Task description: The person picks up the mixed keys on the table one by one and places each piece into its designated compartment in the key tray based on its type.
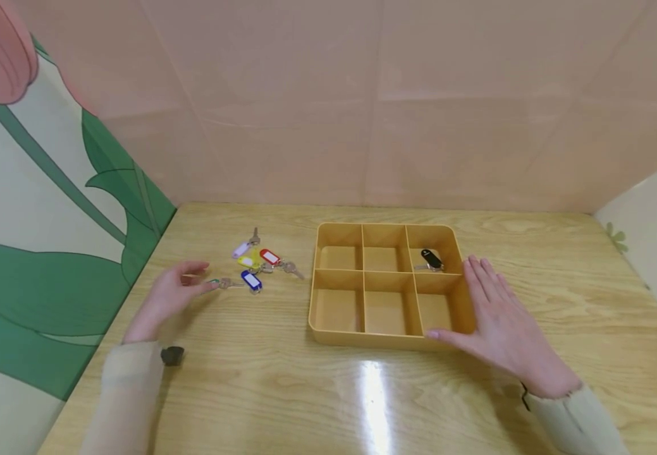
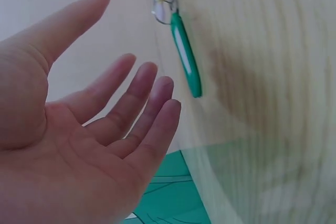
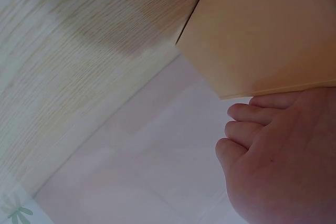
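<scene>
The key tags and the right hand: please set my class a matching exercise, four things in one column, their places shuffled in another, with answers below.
1. Black oval key tag
2. Green narrow key tag
3. Red key tag with white label
4. Person's right hand

A. At the right side of the mustard-yellow six-compartment tray
B. Nearest the left hand
C. In the tray's back right compartment
D. Nearest the tray among tags outside it

Pairs: 1-C, 2-B, 3-D, 4-A

Tan tray [image 3: 257, 35] — cut off by the right wrist view's upper and right edges
</scene>
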### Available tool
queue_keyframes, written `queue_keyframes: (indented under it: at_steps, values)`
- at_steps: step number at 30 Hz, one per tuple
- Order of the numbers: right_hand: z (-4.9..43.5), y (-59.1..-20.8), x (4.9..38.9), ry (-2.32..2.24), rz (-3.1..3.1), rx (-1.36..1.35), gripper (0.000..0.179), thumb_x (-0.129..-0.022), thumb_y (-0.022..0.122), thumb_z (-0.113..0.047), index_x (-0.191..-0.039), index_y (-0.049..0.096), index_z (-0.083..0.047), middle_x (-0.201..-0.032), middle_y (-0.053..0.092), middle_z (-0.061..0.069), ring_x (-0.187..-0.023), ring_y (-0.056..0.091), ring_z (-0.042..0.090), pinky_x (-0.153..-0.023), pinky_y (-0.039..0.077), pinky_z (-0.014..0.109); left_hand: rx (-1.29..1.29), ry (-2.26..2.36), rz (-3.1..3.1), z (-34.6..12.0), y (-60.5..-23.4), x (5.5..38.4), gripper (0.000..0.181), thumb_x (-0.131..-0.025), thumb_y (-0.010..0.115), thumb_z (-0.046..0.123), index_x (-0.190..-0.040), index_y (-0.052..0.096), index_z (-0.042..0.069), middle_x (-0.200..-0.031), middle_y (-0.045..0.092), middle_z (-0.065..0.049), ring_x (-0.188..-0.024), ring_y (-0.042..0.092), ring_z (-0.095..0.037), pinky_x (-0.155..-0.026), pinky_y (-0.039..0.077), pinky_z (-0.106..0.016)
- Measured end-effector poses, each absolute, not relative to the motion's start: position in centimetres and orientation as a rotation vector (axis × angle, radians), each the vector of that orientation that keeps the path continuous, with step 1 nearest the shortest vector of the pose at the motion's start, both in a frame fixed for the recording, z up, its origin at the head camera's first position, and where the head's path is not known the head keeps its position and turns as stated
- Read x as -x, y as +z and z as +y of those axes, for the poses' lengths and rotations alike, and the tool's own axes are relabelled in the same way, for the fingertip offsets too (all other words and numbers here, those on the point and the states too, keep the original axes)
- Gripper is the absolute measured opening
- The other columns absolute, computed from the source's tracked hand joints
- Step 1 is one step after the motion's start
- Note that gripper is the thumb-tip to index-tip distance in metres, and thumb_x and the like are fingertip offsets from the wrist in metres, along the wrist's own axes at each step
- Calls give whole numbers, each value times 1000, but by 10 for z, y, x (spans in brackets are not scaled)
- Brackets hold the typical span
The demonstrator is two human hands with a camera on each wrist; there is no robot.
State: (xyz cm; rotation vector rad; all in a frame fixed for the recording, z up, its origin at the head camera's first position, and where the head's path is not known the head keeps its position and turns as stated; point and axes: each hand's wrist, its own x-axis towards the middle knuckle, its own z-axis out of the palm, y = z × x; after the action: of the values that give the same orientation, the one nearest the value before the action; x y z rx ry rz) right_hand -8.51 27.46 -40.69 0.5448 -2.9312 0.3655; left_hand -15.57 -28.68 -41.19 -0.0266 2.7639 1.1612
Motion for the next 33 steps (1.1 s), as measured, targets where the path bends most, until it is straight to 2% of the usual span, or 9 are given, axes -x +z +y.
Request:
queue_keyframes:
  at_steps: [13,20,24,33]
  values:
    - [274,-409,85,372,-2935,-539,128,-81,72,-71,-161,-1,-2,-167,0,18,-154,-3,32,-122,3,48,42,1086,2773,-296,-422,155,51,-94,75,15,-137,57,-7,-131,61,-26,-115,59,-40,-98,48,-54]
    - [275,-410,85,373,-2923,-543,128,-80,72,-70,-161,0,-2,-167,1,19,-153,5,40,-122,3,47,15,1070,2790,-296,-428,158,45,-91,76,6,-131,61,-7,-117,66,-23,-106,62,-36,-93,51,-50]
    - [275,-411,86,373,-2920,-545,128,-80,72,-70,-161,0,-2,-167,1,19,-153,4,39,-122,2,46,14,1077,2791,-296,-430,158,40,-89,75,2,-126,63,-7,-111,68,-20,-102,64,-33,-90,52,-47]
    - [276,-411,86,374,-2925,-546,128,-81,72,-70,-161,-1,-2,-167,-1,18,-153,4,39,-122,1,46,57,1035,2778,-292,-430,158,34,-92,74,5,-122,67,-7,-108,69,-18,-99,64,-31,-89,52,-48]
